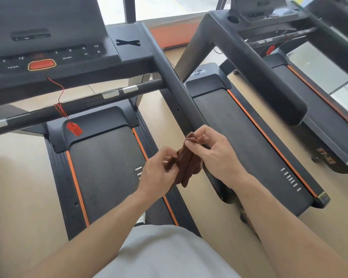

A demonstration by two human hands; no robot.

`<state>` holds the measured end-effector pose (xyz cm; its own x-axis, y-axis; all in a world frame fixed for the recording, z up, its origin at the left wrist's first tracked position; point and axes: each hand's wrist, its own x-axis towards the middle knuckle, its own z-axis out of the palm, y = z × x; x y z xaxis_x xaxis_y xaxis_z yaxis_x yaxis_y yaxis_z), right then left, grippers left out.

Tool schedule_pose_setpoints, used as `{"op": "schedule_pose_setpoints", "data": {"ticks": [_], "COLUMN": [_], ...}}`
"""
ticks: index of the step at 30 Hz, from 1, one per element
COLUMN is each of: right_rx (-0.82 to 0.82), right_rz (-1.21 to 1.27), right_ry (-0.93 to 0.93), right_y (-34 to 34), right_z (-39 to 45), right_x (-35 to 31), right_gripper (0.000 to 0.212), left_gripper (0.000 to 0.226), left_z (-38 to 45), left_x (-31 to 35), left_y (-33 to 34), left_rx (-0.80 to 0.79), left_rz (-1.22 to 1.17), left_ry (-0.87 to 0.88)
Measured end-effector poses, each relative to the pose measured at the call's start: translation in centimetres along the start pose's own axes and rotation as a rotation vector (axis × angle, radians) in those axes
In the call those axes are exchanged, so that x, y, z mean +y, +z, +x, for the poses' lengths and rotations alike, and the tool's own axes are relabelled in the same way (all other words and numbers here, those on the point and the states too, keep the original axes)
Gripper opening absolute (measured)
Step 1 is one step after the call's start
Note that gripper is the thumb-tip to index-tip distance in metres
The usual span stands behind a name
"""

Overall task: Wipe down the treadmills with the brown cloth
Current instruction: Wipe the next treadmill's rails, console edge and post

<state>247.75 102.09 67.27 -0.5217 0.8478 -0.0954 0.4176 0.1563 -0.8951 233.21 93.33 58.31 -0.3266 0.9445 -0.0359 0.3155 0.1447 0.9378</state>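
I hold the brown cloth [186, 163] bunched between both hands: my right hand [215, 155] pinches its top corner, my left hand [159, 173] its lower edge. It hangs just over the near end of the handrail [179, 93], whose long axis runs far-left; my right grip is nearer it.

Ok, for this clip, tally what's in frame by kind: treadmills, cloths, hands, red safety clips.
Treadmills: 3, near, middle, far
Brown cloth: 1, held by both hands
Hands: 2, left hand, right hand
Red safety clips: 2, near, far
Total: 8
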Motion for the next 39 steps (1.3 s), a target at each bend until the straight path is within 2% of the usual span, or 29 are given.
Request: {"op": "schedule_pose_setpoints", "data": {"ticks": [3,6,10,14,18,22,25,29,33,39], "right_rx": [-0.016,-0.033,-0.011,0.055,0.146,0.238,0.3,0.314,0.324,0.309], "right_rz": [0.002,0.074,0.244,0.301,0.281,0.266,0.16,-0.041,-0.151,-0.061], "right_ry": [-0.012,-0.002,0.032,0.074,0.139,0.183,0.168,0.118,0.083,0.06], "right_y": [-0.2,-0.4,-0.6,-0.9,-0.9,-0.4,-0.6,-1.0,-1.1,-0.7], "right_z": [0.0,-0.2,-0.4,-0.6,-1.0,-1.4,-1.4,-1.2,-1.1,-1.6], "right_x": [-0.2,-0.5,-0.9,-0.9,-0.2,0.2,0.4,0.5,0.8,0.7], "right_gripper": [0.014,0.023,0.018,0.018,0.025,0.029,0.026,0.018,0.016,0.013], "left_gripper": [0.02,0.016,0.013,0.007,0.015,0.019,0.019,0.016,0.011,0.012], "left_z": [0.1,0.3,0.3,0.0,-0.1,-0.2,-0.5,-0.9,-1.2,-0.4], "left_x": [-0.4,-0.6,-0.6,-0.9,-1.0,-1.5,-1.4,-1.0,-0.3,-1.8], "left_y": [-0.1,-0.4,-0.1,0.6,0.5,0.6,1.0,1.3,1.2,1.0], "left_rx": [0.057,0.02,-0.005,0.099,0.143,0.271,0.325,0.313,0.234,-0.245], "left_rz": [0.0,0.0,-0.014,0.005,0.038,0.028,-0.053,-0.153,-0.205,0.056], "left_ry": [0.002,0.038,0.083,0.077,0.155,0.182,0.199,0.184,0.093,-0.054]}}
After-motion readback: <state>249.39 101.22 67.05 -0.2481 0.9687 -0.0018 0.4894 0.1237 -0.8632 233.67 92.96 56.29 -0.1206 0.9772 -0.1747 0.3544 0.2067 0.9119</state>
